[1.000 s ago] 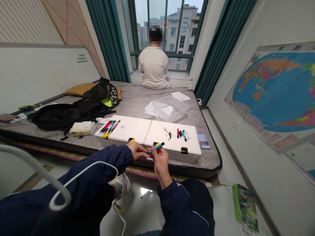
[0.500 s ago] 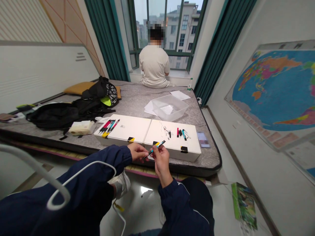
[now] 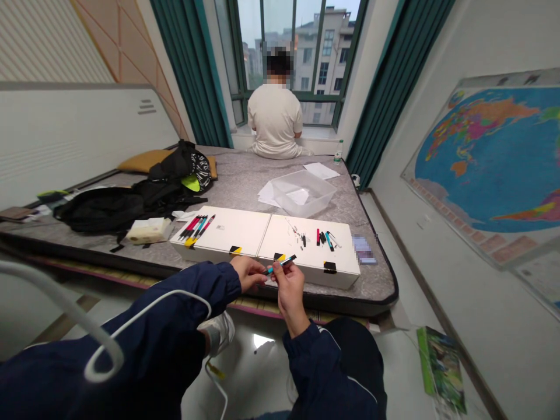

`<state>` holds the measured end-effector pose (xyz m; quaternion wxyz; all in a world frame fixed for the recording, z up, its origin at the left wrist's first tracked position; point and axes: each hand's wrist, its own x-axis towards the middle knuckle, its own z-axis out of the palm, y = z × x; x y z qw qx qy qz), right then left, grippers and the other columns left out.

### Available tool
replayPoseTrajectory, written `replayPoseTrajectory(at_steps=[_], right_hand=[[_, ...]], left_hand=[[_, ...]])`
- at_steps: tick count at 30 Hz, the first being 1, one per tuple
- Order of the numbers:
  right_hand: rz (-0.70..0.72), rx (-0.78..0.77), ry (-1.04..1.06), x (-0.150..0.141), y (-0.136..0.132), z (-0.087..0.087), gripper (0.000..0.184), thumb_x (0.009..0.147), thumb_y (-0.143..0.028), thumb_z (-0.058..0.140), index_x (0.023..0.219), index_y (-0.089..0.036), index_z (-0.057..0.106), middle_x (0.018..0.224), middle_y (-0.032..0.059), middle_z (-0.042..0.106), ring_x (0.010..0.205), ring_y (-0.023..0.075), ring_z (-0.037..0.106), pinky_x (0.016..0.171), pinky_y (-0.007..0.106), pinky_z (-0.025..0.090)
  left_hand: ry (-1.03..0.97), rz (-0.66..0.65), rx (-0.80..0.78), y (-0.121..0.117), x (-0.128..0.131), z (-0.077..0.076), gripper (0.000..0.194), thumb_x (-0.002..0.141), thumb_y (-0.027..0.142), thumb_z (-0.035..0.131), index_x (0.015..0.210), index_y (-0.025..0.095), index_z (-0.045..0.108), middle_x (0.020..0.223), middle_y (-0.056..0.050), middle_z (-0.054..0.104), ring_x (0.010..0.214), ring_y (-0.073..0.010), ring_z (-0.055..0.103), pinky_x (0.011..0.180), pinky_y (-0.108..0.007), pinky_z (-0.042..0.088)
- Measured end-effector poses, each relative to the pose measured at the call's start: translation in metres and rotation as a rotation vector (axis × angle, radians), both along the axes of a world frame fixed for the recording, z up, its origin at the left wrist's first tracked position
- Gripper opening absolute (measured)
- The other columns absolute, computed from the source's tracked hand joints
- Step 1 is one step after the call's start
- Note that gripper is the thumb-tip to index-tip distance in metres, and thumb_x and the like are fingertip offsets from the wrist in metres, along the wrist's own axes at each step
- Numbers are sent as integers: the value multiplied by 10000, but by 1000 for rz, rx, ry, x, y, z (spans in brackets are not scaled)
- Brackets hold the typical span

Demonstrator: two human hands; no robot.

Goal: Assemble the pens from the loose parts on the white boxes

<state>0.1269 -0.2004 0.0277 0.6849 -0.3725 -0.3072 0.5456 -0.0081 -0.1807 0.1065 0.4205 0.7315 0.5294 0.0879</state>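
Both my hands meet in front of the bed's near edge, pinching one teal and black pen point(image 3: 283, 262). My left hand point(image 3: 247, 273) grips its lower end, and my right hand point(image 3: 286, 284) holds its middle from below with closed fingers. Just beyond them lie two flat white boxes point(image 3: 245, 224) side by side. The left box carries a bundle of several coloured pens point(image 3: 195, 226). On the right box are loose pen parts and caps point(image 3: 315, 238).
A clear plastic tub point(image 3: 301, 192) and white papers point(image 3: 321, 170) lie further back on the grey mattress point(image 3: 245, 175). Black bags point(image 3: 131, 195) are at the left. A person in a pale shirt point(image 3: 275, 119) sits at the window. A booklet point(image 3: 441, 367) lies on the floor.
The pen has tilted flatter and sunk slightly between my hands, which stay together. The view has shifted a little.
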Motion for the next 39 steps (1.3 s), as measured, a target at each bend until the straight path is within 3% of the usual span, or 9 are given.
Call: replayPoseTrajectory(at_steps=[5,10,15,20,29,35,39], right_hand=[[-1,63,-107,4,-6,13,275,735,-390,686,795,-133,612,697,44,650,557,118,528,562,254,443],[-28,255,-395,12,-26,37,127,722,-305,711,776,-194,682,734,31,621,678,162,539,669,300,442],[-2,366,-477,17,-38,56,102,744,-287,691,837,-248,709,741,35,606,707,189,520,710,348,432],[-34,407,-447,18,-40,59,87,741,-242,693,825,-246,714,782,46,623,738,197,545,718,343,429],[-111,513,-579,18,-39,59,80,801,-246,634,853,-201,676,767,42,615,711,168,553,663,311,446],[-174,390,-558,17,-35,54,99,763,-254,681,757,-171,628,729,20,597,675,140,539,636,273,436],[-199,234,-458,13,-32,52,157,754,-283,690,744,-153,602,692,8,601,650,132,550,630,261,444]], left_hand=[[23,-91,30,2,-3,2,310,781,407,523,897,173,691,795,-29,727,614,-152,663,607,-215,487],[3,-293,299,3,-3,12,318,813,393,513,923,172,713,841,-39,724,823,-183,659,743,-211,448],[-108,-317,354,-2,-2,26,331,827,413,514,999,198,696,955,-51,709,938,-188,632,839,-222,423],[-141,-308,349,-3,-3,30,346,816,444,517,976,194,695,992,-76,693,980,-201,598,889,-255,417],[-181,-347,544,2,-6,18,327,825,437,527,953,186,693,898,-72,706,874,-190,616,803,-270,451],[-179,-217,557,-3,-2,19,268,769,377,616,942,182,678,849,-52,707,802,-164,637,775,-257,461],[-166,-140,507,-6,2,16,377,640,401,736,928,172,655,783,-20,697,731,-149,628,731,-242,463]])
